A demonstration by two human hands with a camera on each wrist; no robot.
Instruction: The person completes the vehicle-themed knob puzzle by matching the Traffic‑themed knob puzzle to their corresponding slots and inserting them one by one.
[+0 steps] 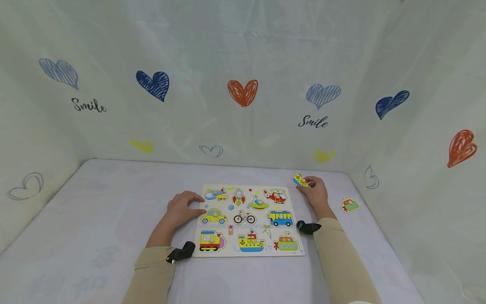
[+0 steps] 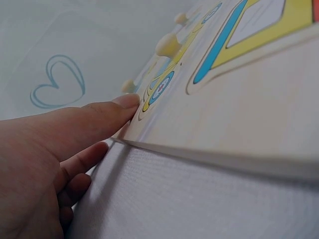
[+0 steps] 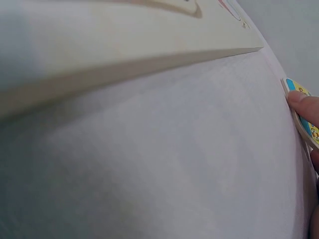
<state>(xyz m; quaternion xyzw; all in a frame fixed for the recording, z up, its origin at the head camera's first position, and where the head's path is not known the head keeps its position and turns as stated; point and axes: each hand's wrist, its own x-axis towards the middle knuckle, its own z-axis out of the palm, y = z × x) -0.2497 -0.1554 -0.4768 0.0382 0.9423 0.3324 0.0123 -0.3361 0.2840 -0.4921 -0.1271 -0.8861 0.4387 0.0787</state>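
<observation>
A wooden knob puzzle board [image 1: 243, 227] with vehicle pictures lies flat on the table. At its left edge rests my left hand [image 1: 184, 210], thumb and index finger spread apart. The left wrist view shows the thumb [image 2: 117, 112] straight on the board's edge, other fingers lower beside it. Beyond the board's upper right corner, my right hand [image 1: 317, 193] pinches a boat puzzle piece [image 1: 299, 180]. Only the fingertips and part of the boat piece [image 3: 300, 85] appear in the right wrist view. A loose submarine piece [image 1: 351, 205] lies right of that hand.
Round knobs stand up from several pieces in the board, such as the car [image 1: 214, 216] and the bus [image 1: 281, 218]. White cloth covers the table [image 1: 95, 219]. A curtain with printed hearts [image 1: 243, 93] hangs behind and at both sides.
</observation>
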